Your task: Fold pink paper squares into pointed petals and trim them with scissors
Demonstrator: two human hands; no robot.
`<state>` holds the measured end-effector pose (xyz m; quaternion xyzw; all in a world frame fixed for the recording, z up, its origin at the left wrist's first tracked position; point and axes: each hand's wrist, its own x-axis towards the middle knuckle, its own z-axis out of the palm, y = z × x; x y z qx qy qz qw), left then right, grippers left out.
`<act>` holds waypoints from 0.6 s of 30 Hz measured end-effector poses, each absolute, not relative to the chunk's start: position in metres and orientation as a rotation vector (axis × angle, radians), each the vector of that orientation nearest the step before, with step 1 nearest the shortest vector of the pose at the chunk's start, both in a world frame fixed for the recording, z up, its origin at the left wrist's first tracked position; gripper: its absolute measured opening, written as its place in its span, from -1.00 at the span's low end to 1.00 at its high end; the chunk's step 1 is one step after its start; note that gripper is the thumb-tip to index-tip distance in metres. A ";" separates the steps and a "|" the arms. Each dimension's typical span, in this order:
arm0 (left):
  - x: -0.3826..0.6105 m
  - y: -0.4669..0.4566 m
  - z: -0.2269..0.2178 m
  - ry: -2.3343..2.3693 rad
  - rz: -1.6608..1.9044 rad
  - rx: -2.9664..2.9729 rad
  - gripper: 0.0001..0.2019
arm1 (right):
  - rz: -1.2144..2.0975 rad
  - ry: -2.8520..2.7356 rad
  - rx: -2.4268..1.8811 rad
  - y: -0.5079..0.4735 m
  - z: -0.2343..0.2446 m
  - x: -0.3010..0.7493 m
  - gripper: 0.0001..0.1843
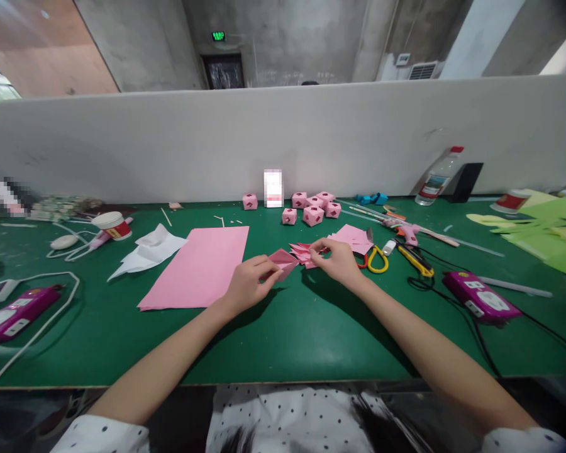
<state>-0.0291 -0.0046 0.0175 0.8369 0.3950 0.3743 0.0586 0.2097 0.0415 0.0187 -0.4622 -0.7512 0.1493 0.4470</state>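
On the green table (pixel 273 340), right in front of you, your left hand (pixel 252 283) pinches a folded pink paper (pixel 283 261) between thumb and fingers, near the middle. Your right hand (pixel 337 258) is curled at a small pile of folded pieces (pixel 300 253) just beside it; you can't tell from this view whether its fingertips grip one. Off to the left, a red-and-white paper cup (pixel 117 228) stands near the white cable, its contents not clear. At the far right a clear bottle (pixel 434 180) with a red cap leans against the partition (pixel 207 145), and a second cup (pixel 510 202) sits partly behind green paper (pixel 551 236). Large pink sheets (pixel 198 270) lie close by your left hand, with a crumpled white tissue (pixel 153 248) beyond them. Pink paper cubes (pixel 314 215) cluster towards the partition, one set apart. Crowding your right hand are more pink sheets (pixel 349 238) and yellow-handled scissors (pixel 378 261), then a yellow cutter (pixel 417 261) and a pink glue gun (pixel 409 233) farther right
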 end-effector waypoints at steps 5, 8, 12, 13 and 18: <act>-0.027 -0.006 0.022 1.168 1.132 2.355 -0.80 | 0.434 -1.834 -1.035 0.033 0.023 0.205 -0.83; -0.026 -0.006 0.021 1.153 1.116 2.313 -0.79 | 0.504 -2.002 -0.890 0.019 0.022 0.190 -0.83; -0.024 -0.006 0.018 1.117 1.106 2.278 -0.80 | 0.486 -2.090 -0.814 0.010 0.017 0.176 -0.92; -0.024 -0.006 0.017 1.113 1.103 2.269 -0.80 | 0.478 -2.094 -0.817 0.009 0.017 0.175 -0.92; -0.022 -0.007 0.020 1.106 1.092 2.286 -0.82 | 0.401 -2.110 -0.842 0.008 0.016 0.174 -0.92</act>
